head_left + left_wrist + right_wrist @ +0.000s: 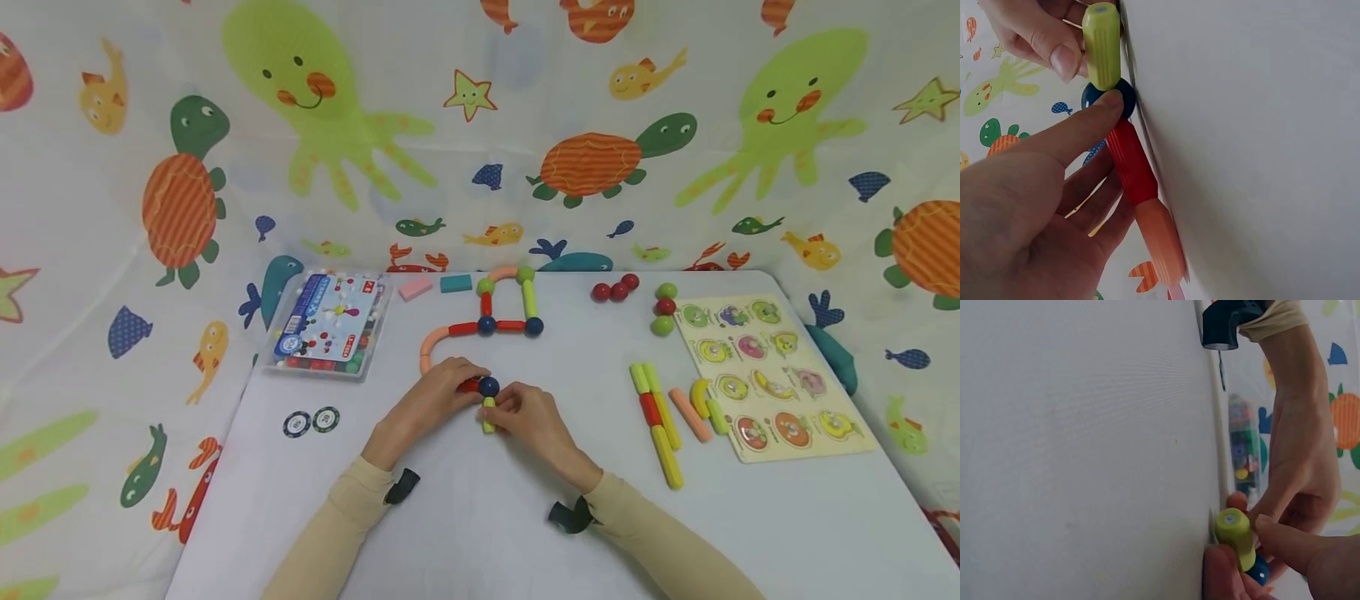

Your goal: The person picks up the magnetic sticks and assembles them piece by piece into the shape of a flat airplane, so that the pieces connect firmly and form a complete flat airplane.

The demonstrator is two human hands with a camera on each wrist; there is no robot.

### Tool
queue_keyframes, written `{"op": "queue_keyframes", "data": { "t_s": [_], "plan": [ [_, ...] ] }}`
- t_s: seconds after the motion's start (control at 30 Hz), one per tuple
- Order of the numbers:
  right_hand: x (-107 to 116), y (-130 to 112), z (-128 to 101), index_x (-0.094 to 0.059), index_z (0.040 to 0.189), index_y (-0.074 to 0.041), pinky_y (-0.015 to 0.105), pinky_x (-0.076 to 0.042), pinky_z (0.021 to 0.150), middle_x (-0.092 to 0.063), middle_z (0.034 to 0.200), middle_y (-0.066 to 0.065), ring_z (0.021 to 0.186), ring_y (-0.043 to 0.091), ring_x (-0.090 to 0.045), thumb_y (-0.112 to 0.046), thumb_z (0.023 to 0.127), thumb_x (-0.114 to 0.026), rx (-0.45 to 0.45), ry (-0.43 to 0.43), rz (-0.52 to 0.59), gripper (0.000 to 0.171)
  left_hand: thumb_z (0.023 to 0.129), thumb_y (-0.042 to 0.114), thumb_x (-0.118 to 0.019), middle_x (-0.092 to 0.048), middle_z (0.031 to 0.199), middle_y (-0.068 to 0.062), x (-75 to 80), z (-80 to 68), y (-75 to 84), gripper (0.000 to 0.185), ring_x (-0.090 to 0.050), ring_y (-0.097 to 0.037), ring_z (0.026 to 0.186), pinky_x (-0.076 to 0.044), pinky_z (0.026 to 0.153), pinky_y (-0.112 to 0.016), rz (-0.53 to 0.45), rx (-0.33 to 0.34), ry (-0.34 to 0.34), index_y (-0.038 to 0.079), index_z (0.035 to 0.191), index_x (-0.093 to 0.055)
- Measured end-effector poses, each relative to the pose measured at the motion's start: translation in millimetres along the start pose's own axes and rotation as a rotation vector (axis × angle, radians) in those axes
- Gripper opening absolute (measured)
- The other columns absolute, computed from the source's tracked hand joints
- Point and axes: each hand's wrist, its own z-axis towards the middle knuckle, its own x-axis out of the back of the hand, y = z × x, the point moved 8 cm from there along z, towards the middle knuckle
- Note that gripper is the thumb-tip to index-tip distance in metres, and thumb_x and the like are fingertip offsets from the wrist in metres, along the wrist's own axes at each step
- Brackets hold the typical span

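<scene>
The right hand (532, 417) pinched the green rod (489, 414) at six o'clock of the blue ball (488, 387); the left hand (435, 392) gripped ball and red rod (1134, 162), at nine. Joining green rod to ball seemed the step, calling next for a straight, steady press. An orange curve (427, 350) lay toward ten.

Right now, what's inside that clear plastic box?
Red and green pieces show inside the clear plastic box, along its near side; the printed blue-and-white card hides whatever lies beneath.
</scene>
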Motion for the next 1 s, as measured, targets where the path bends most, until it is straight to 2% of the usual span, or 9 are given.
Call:
{"op": "queue_keyframes", "data": {
  "t_s": [0.13,0.27,0.33,0.43,0.53,0.63,0.73,0.83,1.0],
  "plan": [
    [13.8,-0.8,-2.1,-0.071,0.099,-0.009,0.026,-0.050,0.059,-0.069,0.074,-0.001,0.063,0.013,-0.063,-0.033,0.090,-0.078,0.003,0.030,-0.029,0.027,0.090,0.019,-0.078,-0.068,0.122,0.001,4.8,-4.1,3.4,0.042,-0.060,-0.015,0.115,-0.053,0.102,-0.033,0.005,-0.018,0.032,0.016,0.131,-0.068],
    [51.4,-1.3,1.1,-0.071,0.108,-0.011,0.025,-0.051,0.063,-0.071,0.084,0.001,0.072,0.016,-0.064,-0.032,0.092,-0.076,0.019,0.135,-0.057,0.027,0.088,0.014,-0.080,-0.067,0.122,0.000,15.0,-12.3,6.6,0.044,-0.060,-0.015,0.115,-0.054,0.100,-0.034,-0.005,-0.020,0.099,0.015,0.130,-0.069],
    [80.5,-1.4,4.3,-0.070,0.114,-0.010,0.024,-0.054,0.070,-0.072,0.092,0.003,0.081,0.018,-0.066,-0.032,0.094,-0.074,0.046,0.227,-0.072,0.030,0.087,0.012,-0.081,-0.068,0.120,0.000,19.6,-16.7,8.3,0.043,-0.061,-0.015,0.113,-0.055,0.098,-0.035,-0.022,-0.021,0.126,0.015,0.128,-0.070],
    [130.7,1.1,7.1,-0.068,0.120,-0.009,0.022,-0.056,0.080,-0.073,0.106,0.006,0.095,0.020,-0.068,-0.031,0.095,-0.073,0.113,0.411,-0.078,0.034,0.088,0.011,-0.080,-0.070,0.116,-0.001,22.1,-22.0,12.4,0.039,-0.063,-0.014,0.109,-0.056,0.095,-0.034,-0.076,-0.041,0.140,0.013,0.126,-0.071],
    [179.5,7.3,4.1,-0.066,0.126,-0.010,0.022,-0.053,0.091,-0.071,0.118,0.007,0.107,0.020,-0.067,-0.030,0.096,-0.071,0.193,0.601,-0.055,0.036,0.089,0.011,-0.078,-0.072,0.113,-0.003,18.7,-26.9,15.8,0.035,-0.065,-0.014,0.104,-0.057,0.092,-0.033,-0.163,-0.057,0.112,0.011,0.123,-0.072],
    [221.7,17.1,-0.6,-0.065,0.128,-0.011,0.025,-0.051,0.098,-0.068,0.124,0.006,0.111,0.020,-0.064,-0.028,0.097,-0.070,0.268,0.781,-0.039,0.036,0.090,0.013,-0.078,-0.072,0.111,-0.003,12.3,-31.1,18.4,0.034,-0.065,-0.014,0.098,-0.058,0.088,-0.033,-0.221,-0.067,0.072,0.011,0.123,-0.072],
    [254.2,31.4,-1.5,-0.066,0.129,-0.010,0.030,-0.051,0.101,-0.067,0.125,0.006,0.114,0.020,-0.062,-0.025,0.096,-0.071,0.276,0.900,-0.022,0.036,0.091,0.016,-0.077,-0.072,0.110,-0.001,6.2,-34.6,18.4,0.034,-0.063,-0.012,0.094,-0.058,0.085,-0.032,-0.235,-0.064,0.041,0.012,0.124,-0.072],
    [273.9,50.4,3.2,-0.066,0.130,-0.009,0.036,-0.051,0.102,-0.066,0.128,0.009,0.118,0.023,-0.061,-0.026,0.096,-0.071,0.189,0.920,-0.031,0.039,0.092,0.017,-0.076,-0.072,0.107,0.002,0.7,-37.0,16.1,0.033,-0.062,-0.010,0.092,-0.057,0.084,-0.030,-0.249,-0.052,0.015,0.014,0.124,-0.072],
    [279.5,85.7,14.5,-0.062,0.136,-0.008,0.047,-0.047,0.106,-0.063,0.136,0.014,0.126,0.030,-0.057,-0.038,0.097,-0.067,-0.078,0.763,-0.077,0.049,0.092,0.017,-0.076,-0.070,0.100,0.006,-7.3,-38.1,11.2,0.033,-0.062,-0.009,0.091,-0.057,0.084,-0.030,-0.308,-0.028,-0.026,0.017,0.124,-0.072]
  ]
}}
